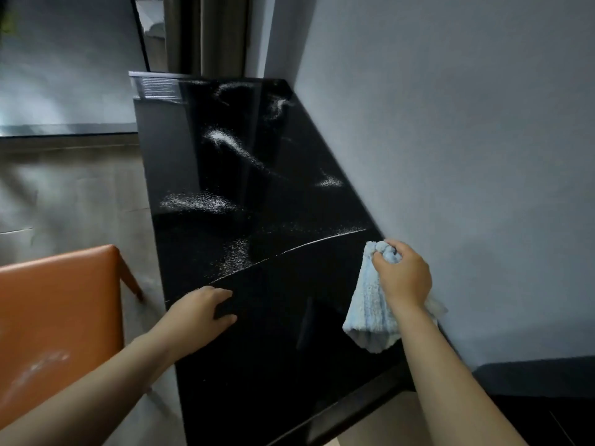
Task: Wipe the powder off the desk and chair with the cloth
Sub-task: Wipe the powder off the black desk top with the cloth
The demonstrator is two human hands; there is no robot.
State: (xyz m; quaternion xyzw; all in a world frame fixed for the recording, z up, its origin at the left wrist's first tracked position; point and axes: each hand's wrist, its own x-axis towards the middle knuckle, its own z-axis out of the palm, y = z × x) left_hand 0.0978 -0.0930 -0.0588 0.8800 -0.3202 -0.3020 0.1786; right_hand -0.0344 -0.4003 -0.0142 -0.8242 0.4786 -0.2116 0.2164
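While right hand (402, 278) grips cloth (370, 317), left hand (199, 313) rests spread on powder-streaked black desk (273, 365) beside grey wall (467, 123).

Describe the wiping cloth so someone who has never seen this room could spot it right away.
Start at the glossy black desk set against the grey wall. Near its right edge the right hand holds a bunched cloth that hangs over the desktop. It is pale blue and fluffy, the only soft thing there, unlike the white powder scattered farther back.

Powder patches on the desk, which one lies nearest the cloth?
The thin curved line just beyond the cloth; the other patches are loose scatters farther up the desk.
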